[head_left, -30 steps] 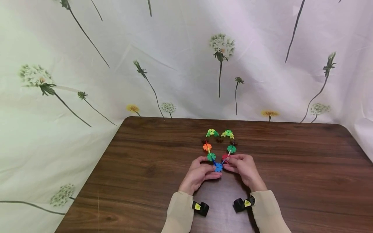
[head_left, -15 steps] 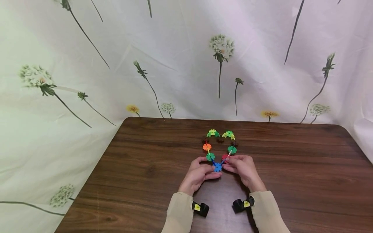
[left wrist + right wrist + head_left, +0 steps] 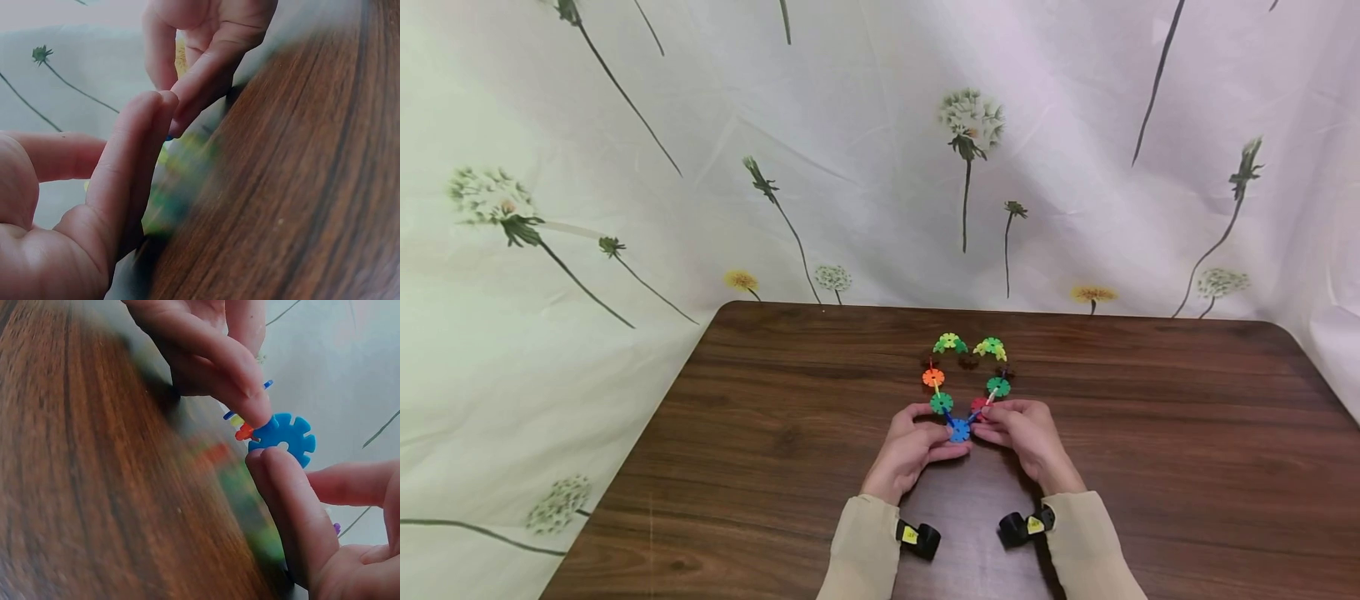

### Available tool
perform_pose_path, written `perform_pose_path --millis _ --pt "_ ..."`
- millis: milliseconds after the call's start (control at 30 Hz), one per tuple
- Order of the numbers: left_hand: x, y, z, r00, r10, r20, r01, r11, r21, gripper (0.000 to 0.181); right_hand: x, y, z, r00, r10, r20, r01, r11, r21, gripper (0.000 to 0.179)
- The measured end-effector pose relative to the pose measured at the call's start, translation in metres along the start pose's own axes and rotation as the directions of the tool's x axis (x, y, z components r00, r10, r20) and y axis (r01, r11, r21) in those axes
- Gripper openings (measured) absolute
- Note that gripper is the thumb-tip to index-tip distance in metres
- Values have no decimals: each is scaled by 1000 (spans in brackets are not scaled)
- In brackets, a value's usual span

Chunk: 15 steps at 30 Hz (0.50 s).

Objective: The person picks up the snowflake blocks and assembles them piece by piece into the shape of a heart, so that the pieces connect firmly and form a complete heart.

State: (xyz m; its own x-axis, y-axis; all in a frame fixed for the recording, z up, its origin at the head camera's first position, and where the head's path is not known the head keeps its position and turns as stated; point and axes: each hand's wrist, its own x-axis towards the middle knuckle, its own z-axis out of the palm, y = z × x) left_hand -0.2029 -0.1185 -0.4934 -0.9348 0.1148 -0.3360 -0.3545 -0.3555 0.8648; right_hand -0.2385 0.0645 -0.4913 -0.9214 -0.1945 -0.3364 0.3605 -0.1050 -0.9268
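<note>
A heart-shaped ring of interlocking plastic snowflake discs is held by both hands over the table in the head view. Its bottom point is a blue disc [image 3: 958,430], also seen as the notched blue disc [image 3: 290,437] in the right wrist view. My left hand [image 3: 912,448] pinches the ring at this blue disc. My right hand [image 3: 1026,435] pinches it near the red disc [image 3: 979,405]. Up the left side come a green disc [image 3: 942,403] and an orange disc [image 3: 933,377]; another green disc [image 3: 998,387] is on the right. Fingers hide most of the ring in the left wrist view.
The brown wood-grain table [image 3: 760,467] extends to both sides of the hands. Behind it hangs a white cloth [image 3: 880,208] printed with dandelions. Black straps with small devices [image 3: 919,539] sit on both wrists.
The far end of the ring has shifted slightly right and its blue bottom disc slightly left. Both hands keep their hold in nearly the same place.
</note>
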Motion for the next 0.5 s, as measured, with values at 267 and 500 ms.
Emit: perform_pose_path --millis 267,500 --pt "0 0 2 1000 11 -8 -11 1000 1 59 1 0 -1 1000 4 8 -4 1000 -1 27" --pt "-2 1 1 1000 -2 -11 3 999 36 58 2 1 -2 1000 8 9 -8 1000 -1 27"
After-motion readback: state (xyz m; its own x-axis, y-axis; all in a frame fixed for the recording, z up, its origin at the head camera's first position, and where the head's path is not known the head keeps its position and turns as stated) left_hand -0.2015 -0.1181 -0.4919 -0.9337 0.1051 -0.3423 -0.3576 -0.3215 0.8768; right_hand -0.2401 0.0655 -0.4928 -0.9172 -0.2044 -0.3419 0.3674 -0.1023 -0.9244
